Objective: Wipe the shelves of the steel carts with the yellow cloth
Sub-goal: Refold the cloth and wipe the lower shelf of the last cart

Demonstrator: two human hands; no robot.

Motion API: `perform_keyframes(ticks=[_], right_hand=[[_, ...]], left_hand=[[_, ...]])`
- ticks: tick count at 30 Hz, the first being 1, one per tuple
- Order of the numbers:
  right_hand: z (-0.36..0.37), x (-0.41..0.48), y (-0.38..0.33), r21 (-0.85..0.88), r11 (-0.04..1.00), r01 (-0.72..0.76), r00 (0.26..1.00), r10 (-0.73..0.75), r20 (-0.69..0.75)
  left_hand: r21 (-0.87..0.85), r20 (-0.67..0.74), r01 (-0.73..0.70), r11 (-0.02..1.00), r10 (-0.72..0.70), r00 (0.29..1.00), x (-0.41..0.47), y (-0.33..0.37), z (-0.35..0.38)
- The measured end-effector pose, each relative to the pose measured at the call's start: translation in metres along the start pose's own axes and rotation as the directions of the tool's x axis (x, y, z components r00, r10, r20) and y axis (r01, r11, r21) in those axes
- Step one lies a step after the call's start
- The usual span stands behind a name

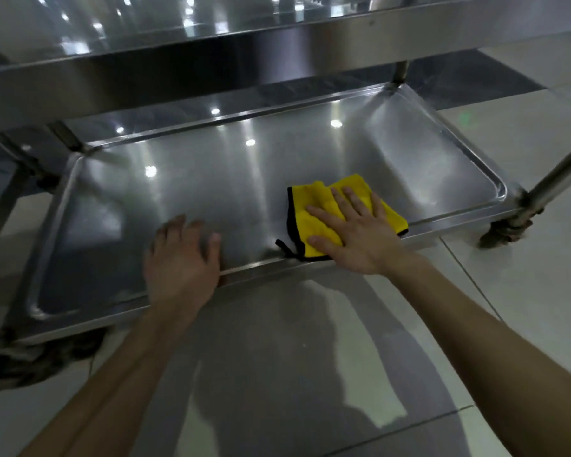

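Two flat hands: right hand (360,232) presses yellow cloth (320,212) on bottom shelf (185,186), left hand (182,255) braces its rim (most unwiped, likely).

A: Clothing on the arms?
B: Bare on both sides. Uncovered left forearm (112,374) from wrist to the frame edge at 7 o'clock; uncovered right forearm (468,324) likewise, to the edge at 4 o'clock.
A: Hands?
B: Also bare. Blurred left hand (182,262) at 9 o'clock of the other, fingertips soft, fine detail unreadable. Sharp right hand (353,232): knuckles and tendon ridges distinct, nails just visible at the tips of the fingers (327,216), trimmed short.
A: Build?
B: Slender forearms, wrists narrow against the hands.
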State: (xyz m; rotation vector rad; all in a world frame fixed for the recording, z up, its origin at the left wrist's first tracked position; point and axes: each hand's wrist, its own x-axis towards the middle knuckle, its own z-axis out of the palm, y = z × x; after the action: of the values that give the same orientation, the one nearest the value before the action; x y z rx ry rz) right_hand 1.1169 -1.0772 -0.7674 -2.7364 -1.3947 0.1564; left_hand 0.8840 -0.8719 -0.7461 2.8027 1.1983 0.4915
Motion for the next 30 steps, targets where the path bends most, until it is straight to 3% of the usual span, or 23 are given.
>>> perform_keyframes(ticks=[4, 11, 19, 24, 30], right_hand=[[0.001, 0.014, -0.032, 0.0, 1.0, 0.017, 0.999, -0.017, 0.052], [0.021, 0.07, -0.12, 0.037, 0.979, 0.202, 0.979, -0.203, 0.013], [0.001, 0.231, -0.107, -0.003, 1.0, 0.031, 0.998, -0.031, 0.049], [-0.002, 0.284, -0.157, 0.024, 0.997, -0.08, 0.995, 0.078, 0.054], [0.004, 0.246, -0.197, 0.002, 0.992, 0.126, 0.986, -0.126, 0.108]], left_hand=[[0.129, 0.11, 0.025, 0.991, -0.04, 0.993, -0.022, -0.054, 0.006], [0.183, 0.148, 0.032, 0.983, -0.06, 0.987, -0.02, -0.063, 0.021], [0.21, 0.131, 0.037, 0.977, -0.065, 0.989, -0.023, -0.061, 0.024], [0.165, 0.137, 0.059, 0.984, -0.082, 0.987, -0.024, -0.064, 0.03], [0.097, -0.007, 0.072, 0.993, -0.071, 0.997, -0.028, -0.065, 0.033]])
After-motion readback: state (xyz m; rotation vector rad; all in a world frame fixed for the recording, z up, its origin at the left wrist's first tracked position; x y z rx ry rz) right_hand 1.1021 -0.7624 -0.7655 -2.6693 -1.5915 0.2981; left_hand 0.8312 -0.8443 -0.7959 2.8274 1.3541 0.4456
